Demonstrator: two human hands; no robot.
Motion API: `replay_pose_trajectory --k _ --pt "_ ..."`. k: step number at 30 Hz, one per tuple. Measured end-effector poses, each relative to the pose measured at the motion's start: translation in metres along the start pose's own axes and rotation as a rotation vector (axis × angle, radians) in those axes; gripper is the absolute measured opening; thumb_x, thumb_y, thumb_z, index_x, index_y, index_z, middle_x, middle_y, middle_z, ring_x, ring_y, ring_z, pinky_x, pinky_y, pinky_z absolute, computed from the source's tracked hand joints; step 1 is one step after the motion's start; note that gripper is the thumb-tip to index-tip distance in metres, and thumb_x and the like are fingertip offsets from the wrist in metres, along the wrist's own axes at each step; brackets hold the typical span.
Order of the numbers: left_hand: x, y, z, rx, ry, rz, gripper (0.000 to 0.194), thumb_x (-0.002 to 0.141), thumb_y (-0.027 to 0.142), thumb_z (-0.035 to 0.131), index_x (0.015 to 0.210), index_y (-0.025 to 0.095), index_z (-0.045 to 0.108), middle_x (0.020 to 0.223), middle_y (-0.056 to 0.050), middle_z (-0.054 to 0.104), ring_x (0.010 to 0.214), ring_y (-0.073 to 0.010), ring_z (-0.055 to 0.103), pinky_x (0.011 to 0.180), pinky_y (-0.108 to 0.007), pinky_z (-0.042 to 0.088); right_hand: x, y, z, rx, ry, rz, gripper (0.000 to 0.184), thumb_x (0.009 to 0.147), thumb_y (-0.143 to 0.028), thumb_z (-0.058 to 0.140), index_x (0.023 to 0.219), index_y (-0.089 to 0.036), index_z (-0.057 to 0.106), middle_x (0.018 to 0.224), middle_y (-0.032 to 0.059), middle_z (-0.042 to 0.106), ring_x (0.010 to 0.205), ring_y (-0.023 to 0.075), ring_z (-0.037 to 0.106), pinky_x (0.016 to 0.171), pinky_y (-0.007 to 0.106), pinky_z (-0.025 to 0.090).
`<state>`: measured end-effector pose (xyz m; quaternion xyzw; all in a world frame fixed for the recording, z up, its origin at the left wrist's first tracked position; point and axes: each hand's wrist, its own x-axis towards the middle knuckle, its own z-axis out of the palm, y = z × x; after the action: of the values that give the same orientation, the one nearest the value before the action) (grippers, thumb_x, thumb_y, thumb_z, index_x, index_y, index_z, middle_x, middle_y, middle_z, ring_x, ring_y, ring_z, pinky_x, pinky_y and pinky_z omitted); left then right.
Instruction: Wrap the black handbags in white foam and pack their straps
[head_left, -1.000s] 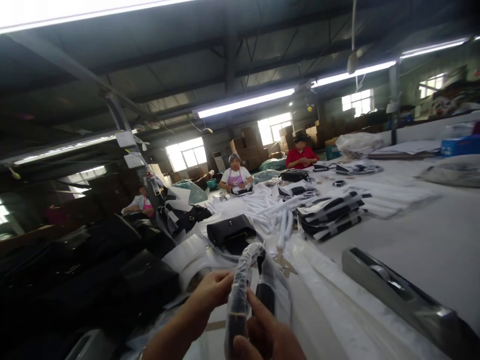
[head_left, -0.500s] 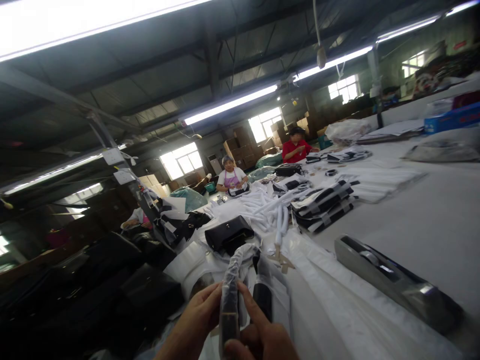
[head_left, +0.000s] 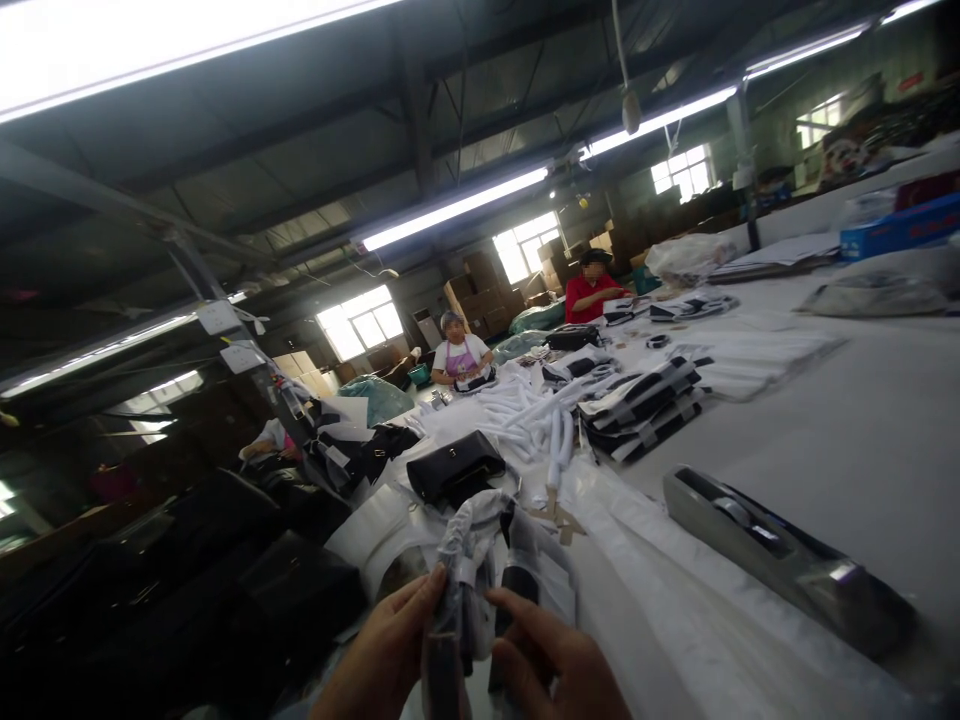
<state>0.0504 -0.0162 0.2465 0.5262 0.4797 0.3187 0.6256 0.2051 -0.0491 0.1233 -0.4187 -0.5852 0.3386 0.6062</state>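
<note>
Clear, crinkled plastic covers the dark strap (head_left: 459,530) that we have before us, low in the view and near the middle, between our two hands. Our left hand (head_left: 386,640) is clamped on it, thumb and fingertips pressed close together at the left side of the wrap. On our right hand (head_left: 562,655) the thumb and forefinger stand apart, the forefinger reaching toward the strap; the other fingers curl beneath, and we cannot tell whether they touch it. As for containers, a blue box (head_left: 900,230) sits at the far right, with something dark red just behind it, and a puffed, pale plastic bag (head_left: 690,258) lies on the far part of the white table (head_left: 810,400); we cannot make out what the bag holds. Near the co-worker (head_left: 461,355) in a purple apron we see a small teal basin (head_left: 418,374), its contents too small to tell, and a bulging green sack (head_left: 379,397). Cardboard boxes (head_left: 484,290) are stacked farther back, their insides hidden. Our strap's long axis runs away from us, up the view; its top arches over to the right, and a dark wrapped part comes down beside our right hand. The arch points toward a black handbag (head_left: 456,465) just beyond, while a grey tape dispenser (head_left: 780,560) lies slantwise to our right, well apart from our hands.
</note>
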Motion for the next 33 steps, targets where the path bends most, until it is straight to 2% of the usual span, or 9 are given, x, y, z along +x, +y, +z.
replay_pose_trajectory --k 3,5,8,16,20,25,28,30,33 --pt "0.002 -0.001 -0.003 -0.017 -0.026 -0.007 0.049 0.079 0.057 0.072 0.100 0.013 0.074 0.090 -0.008 0.074 0.076 -0.0169 0.066 0.072 -0.026 0.050 0.007 -0.007 -0.003 -0.046 -0.003 -0.091 0.044 0.094 -0.049 0.056 0.129 -0.025 0.064 0.098 0.0072 0.071 0.064 0.0153 0.062 0.060 0.024 0.051" --pt "0.002 0.000 -0.004 -0.041 -0.058 -0.018 0.052 0.081 0.058 0.070 0.108 0.013 0.073 0.097 -0.011 0.075 0.084 -0.0206 0.068 0.075 -0.028 0.051 0.012 -0.014 -0.001 -0.023 0.040 -0.071 0.044 0.093 -0.050 0.057 0.130 -0.027 0.063 0.103 0.0064 0.071 0.059 0.0134 0.059 0.056 0.024 0.050" --pt "0.000 0.001 -0.007 -0.082 -0.084 -0.034 0.054 0.082 0.056 0.069 0.116 0.014 0.071 0.104 -0.013 0.075 0.086 -0.0218 0.069 0.077 -0.029 0.051 0.016 -0.022 0.004 0.020 0.086 -0.003 0.041 0.089 -0.048 0.063 0.125 -0.028 0.066 0.098 0.0039 0.072 0.055 0.0121 0.055 0.054 0.024 0.049" --pt "-0.004 0.001 -0.008 -0.035 -0.027 -0.026 0.051 0.077 0.054 0.076 0.108 0.014 0.073 0.083 -0.006 0.073 0.071 -0.0132 0.063 0.072 -0.023 0.049 0.018 -0.035 0.004 0.085 0.053 0.044 0.028 0.086 -0.039 0.066 0.108 -0.023 0.066 0.090 0.0021 0.071 0.063 0.0136 0.061 0.058 0.023 0.048" --pt "-0.003 0.001 -0.009 -0.061 -0.019 -0.043 0.052 0.076 0.056 0.076 0.107 0.014 0.073 0.081 -0.005 0.071 0.073 -0.0145 0.062 0.071 -0.024 0.049 0.023 -0.042 0.006 0.101 0.021 0.068 0.026 0.082 -0.032 0.070 0.105 -0.022 0.063 0.091 0.0018 0.071 0.066 0.0136 0.063 0.060 0.023 0.049" --pt "-0.006 0.002 -0.012 -0.051 0.051 -0.048 0.052 0.076 0.058 0.075 0.102 0.013 0.073 0.079 -0.004 0.070 0.065 -0.0106 0.058 0.061 -0.020 0.044 0.027 -0.043 0.013 0.117 -0.005 0.050 0.023 0.078 -0.023 0.071 0.099 -0.021 0.060 0.093 0.0008 0.070 0.064 0.0113 0.062 0.058 0.020 0.048" --pt "-0.007 0.003 -0.010 -0.048 0.049 -0.026 0.047 0.076 0.055 0.076 0.100 0.014 0.074 0.077 -0.003 0.070 0.065 -0.0098 0.058 0.060 -0.019 0.044 0.028 -0.045 0.017 0.108 -0.026 0.050 0.023 0.077 -0.020 0.072 0.096 -0.020 0.059 0.085 -0.0010 0.069 0.059 0.0102 0.060 0.056 0.020 0.047" --pt "-0.007 0.002 -0.009 -0.034 0.044 -0.015 0.046 0.077 0.054 0.076 0.101 0.014 0.074 0.076 -0.002 0.069 0.064 -0.0097 0.057 0.060 -0.020 0.044 0.028 -0.045 0.018 0.134 -0.038 0.048 0.023 0.076 -0.019 0.072 0.096 -0.020 0.060 0.083 -0.0013 0.069 0.060 0.0105 0.060 0.057 0.020 0.047" --pt "-0.007 0.002 -0.012 -0.026 0.044 0.015 0.046 0.078 0.053 0.075 0.104 0.014 0.073 0.081 -0.003 0.073 0.070 -0.0131 0.062 0.068 -0.023 0.049 0.027 -0.033 0.009 0.239 -0.098 0.023 0.024 0.082 -0.025 0.069 0.105 -0.021 0.063 0.093 0.0023 0.072 0.064 0.0128 0.066 0.060 0.022 0.052"
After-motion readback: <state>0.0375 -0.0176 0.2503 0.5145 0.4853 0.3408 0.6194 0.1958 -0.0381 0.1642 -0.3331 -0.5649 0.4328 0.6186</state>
